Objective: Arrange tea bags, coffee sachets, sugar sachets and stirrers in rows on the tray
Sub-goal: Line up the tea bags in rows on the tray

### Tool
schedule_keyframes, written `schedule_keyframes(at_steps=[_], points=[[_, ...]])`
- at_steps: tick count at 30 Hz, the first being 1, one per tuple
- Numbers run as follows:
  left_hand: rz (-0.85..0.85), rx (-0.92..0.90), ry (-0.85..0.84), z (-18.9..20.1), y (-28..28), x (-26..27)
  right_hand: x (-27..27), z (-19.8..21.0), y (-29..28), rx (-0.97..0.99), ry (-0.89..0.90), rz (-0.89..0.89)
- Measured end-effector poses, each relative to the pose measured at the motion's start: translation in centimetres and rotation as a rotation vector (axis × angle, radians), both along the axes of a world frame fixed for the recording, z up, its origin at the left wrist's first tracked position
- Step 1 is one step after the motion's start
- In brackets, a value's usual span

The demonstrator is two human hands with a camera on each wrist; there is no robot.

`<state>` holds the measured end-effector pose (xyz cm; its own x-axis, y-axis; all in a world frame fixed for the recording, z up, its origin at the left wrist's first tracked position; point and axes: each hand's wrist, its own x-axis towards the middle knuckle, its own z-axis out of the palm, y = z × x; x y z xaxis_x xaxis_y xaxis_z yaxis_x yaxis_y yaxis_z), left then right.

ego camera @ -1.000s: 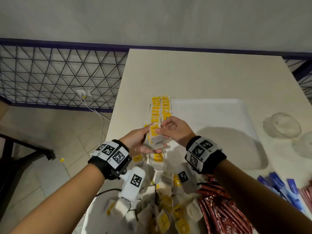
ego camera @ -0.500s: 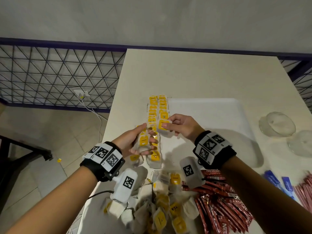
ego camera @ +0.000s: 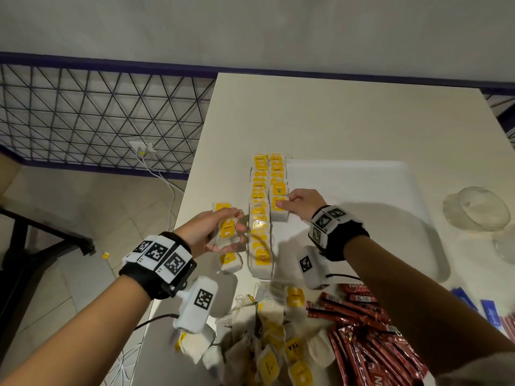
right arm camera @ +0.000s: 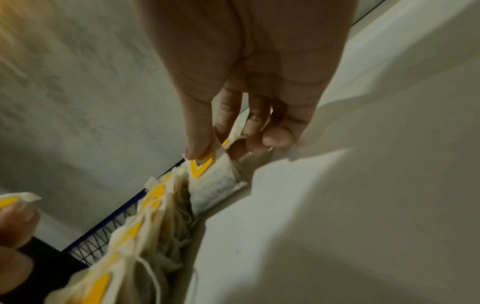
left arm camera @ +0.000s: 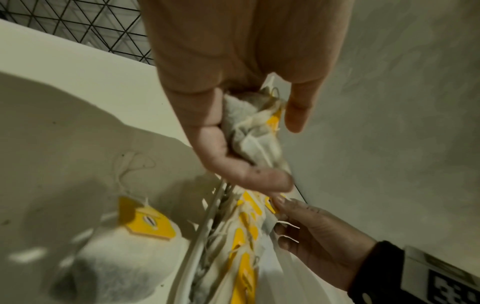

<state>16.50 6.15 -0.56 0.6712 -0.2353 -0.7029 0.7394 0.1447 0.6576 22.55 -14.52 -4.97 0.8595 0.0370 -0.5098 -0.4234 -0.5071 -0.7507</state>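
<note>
A white tray lies on the table, two rows of tea bags along its left edge. The right hand pinches one tea bag onto the right row. Left of the tray, the left hand curls its fingers around a bundle of tea bags.

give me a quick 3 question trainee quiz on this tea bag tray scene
1. True or false: the left hand is empty.
2. Which hand is setting a tea bag into the second row on the tray? A left, B right.
3. Fill in: the red coffee sachets lie loose on the ____, not on the tray.

Key: 1 false, it holds a bunch of tea bags. 2 B, the right hand. 3 table.
</note>
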Motion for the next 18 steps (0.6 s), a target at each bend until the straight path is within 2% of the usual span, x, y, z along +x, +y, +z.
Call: schedule_keyframes(at_steps=[12, 18], points=[[-0.031, 0.058, -0.03, -0.5, -0.5, 1.3, 1.2, -0.5, 0.4, -0.18, -0.041, 0.014], [-0.039, 0.028, -0.021, -0.3, -0.6, 1.4, 0.5, -0.5, 0.2, -0.125, -0.002, -0.029]])
